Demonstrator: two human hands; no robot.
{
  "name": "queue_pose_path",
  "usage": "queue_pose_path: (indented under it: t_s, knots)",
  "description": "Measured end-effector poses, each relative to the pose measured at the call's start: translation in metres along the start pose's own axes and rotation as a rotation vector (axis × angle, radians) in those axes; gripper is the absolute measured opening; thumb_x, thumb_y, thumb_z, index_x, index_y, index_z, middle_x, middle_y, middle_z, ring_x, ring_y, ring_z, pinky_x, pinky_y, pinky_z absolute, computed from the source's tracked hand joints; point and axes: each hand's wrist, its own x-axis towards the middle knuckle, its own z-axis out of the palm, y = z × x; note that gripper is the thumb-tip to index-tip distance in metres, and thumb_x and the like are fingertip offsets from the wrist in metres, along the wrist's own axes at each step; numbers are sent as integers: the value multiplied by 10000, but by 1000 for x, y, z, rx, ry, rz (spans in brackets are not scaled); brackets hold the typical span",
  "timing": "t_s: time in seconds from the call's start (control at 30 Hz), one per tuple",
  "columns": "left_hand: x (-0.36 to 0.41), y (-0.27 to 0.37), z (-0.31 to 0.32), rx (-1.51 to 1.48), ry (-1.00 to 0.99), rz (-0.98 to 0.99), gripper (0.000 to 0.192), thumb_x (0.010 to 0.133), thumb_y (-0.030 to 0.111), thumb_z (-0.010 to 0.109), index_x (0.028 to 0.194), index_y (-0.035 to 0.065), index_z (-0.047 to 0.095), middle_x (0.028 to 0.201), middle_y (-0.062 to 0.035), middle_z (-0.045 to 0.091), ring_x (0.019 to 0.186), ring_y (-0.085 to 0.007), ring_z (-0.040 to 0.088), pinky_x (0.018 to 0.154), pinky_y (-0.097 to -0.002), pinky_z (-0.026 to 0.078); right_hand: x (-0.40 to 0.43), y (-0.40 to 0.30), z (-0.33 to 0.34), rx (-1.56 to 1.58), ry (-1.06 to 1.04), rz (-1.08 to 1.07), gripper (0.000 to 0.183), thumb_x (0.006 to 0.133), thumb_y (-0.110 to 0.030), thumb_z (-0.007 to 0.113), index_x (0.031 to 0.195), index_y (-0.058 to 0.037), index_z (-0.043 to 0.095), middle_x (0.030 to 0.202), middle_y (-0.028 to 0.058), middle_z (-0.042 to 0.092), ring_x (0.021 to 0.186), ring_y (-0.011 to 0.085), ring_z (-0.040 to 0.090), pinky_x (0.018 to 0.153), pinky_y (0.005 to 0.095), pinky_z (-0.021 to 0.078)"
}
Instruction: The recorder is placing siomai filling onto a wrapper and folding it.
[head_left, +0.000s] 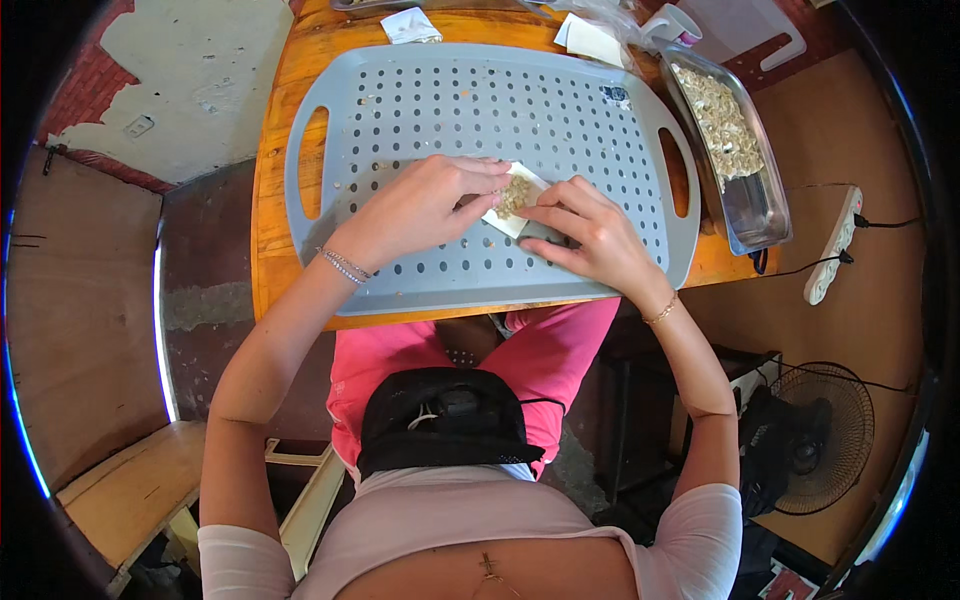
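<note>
A small white paper sheet (514, 227) lies near the middle of a grey plastic tray (487, 289) with dark dots and two handle slots. Pale, dry-looking flakes (514, 196) are heaped on the paper. The fingertips of my left hand (442, 199) lie over its left and upper edge; whether they pinch the paper cannot be made out. From the other side comes my right hand (592, 232), its index fingertip touching the flakes' edge. Its thumb is spread apart, lower down near the tray surface.
On the wooden table (279, 247), a metal pan (739, 206) with more flakes stands right of the tray. Beyond the tray are folded white papers (592, 41), a white packet (411, 27) and a mug (673, 26). A power strip (834, 247) and a fan (817, 439) are at right.
</note>
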Motion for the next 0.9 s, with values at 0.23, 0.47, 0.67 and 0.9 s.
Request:
queue_pose_path:
  t_s: [0.23,0.47,0.67,0.9]
  knots:
    - [-1,3,-9,56,-41,8,260,899,109,562,1124,-1,632,1213,-138,608,1144,-297,569,983,-361,451,1,-4,12,-91,63,-88,181,734,-120,716,904,-73,674,879,21,565,819,199,547,710,327,488]
    - [-6,-3,-5,-27,7,5,252,902,115,565,1113,-6,632,1192,-125,627,1121,-292,586,957,-356,461,12,-3,13,63,113,-11,118,741,-82,702,850,-58,664,870,45,571,810,235,548,724,347,479]
    - [-6,-1,-6,-32,1,15,255,882,116,592,1106,3,639,1191,-123,630,1119,-290,590,952,-354,467,24,5,15,253,154,193,80,762,-70,687,825,-27,663,812,69,589,749,228,554,644,329,474]
    - [-7,-4,-1,-20,98,92,203,834,91,621,995,-21,672,1126,-161,648,1041,-305,620,913,-367,495,28,3,15,333,84,371,90,771,-85,693,798,-8,655,758,83,602,600,187,539,587,302,467]
